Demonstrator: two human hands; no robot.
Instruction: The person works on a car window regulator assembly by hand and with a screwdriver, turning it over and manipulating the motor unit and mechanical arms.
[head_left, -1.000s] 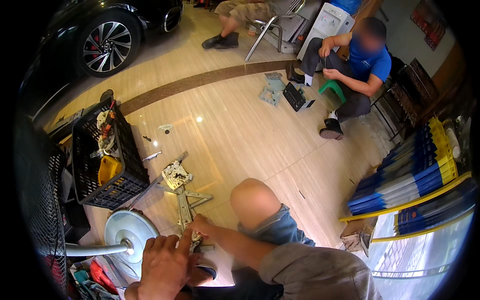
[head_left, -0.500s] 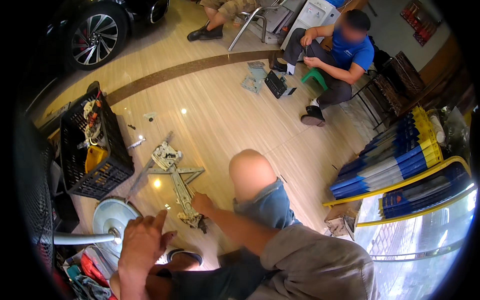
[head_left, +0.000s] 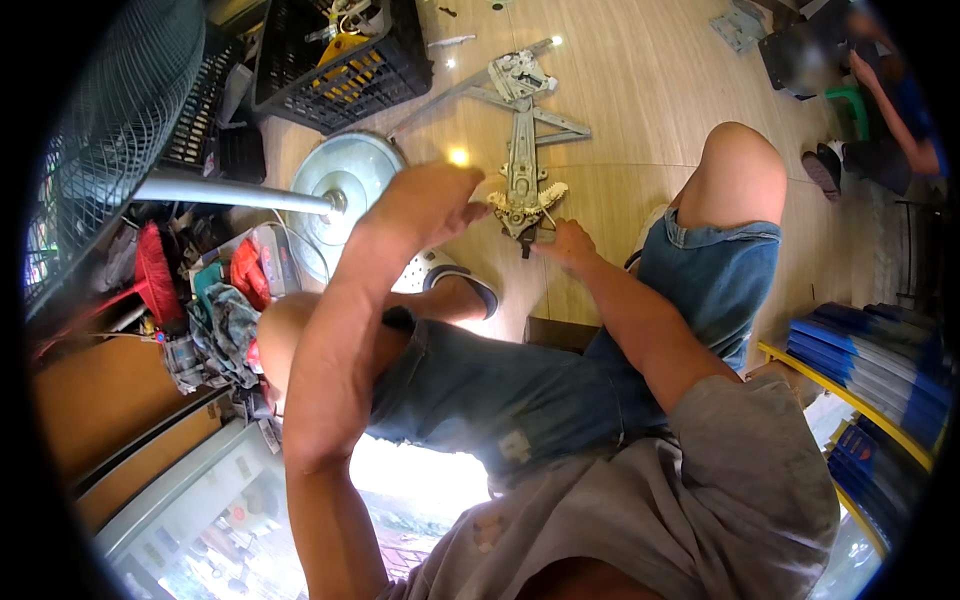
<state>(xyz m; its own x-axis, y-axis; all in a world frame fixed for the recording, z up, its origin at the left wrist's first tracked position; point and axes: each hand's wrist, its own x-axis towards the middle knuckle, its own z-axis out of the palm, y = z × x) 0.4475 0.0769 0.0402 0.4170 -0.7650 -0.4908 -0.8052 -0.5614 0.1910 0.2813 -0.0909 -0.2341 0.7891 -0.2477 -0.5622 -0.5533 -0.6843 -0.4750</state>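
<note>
Right hand (head_left: pixel 570 245): fingers curled in close beside the toothed end of the long, pale-grey metal linkage with crossed arms (head_left: pixel 523 150). Grip small and partly turned away; cannot tell whether it is clamped on the thin pale rod (head_left: pixel 548 216) there or merely touching.

Left hand (head_left: pixel 432 200): grip apart, thumb clear of the fingers, over the floor just left of the same end.

Linkage lies flat on the glossy beige tile floor (head_left: pixel 625 75), ahead of the bare knees. Judged stiff, fairly weighty for its length, perhaps slick with grease at teeth and pivots; arms may swing. Best hold: the flat central bar, clear of the teeth.

Farther out: round grey metal fan base (head_left: pixel 352 155) to the left, black slatted plastic crate (head_left: pixel 345 92) beyond it.
</note>
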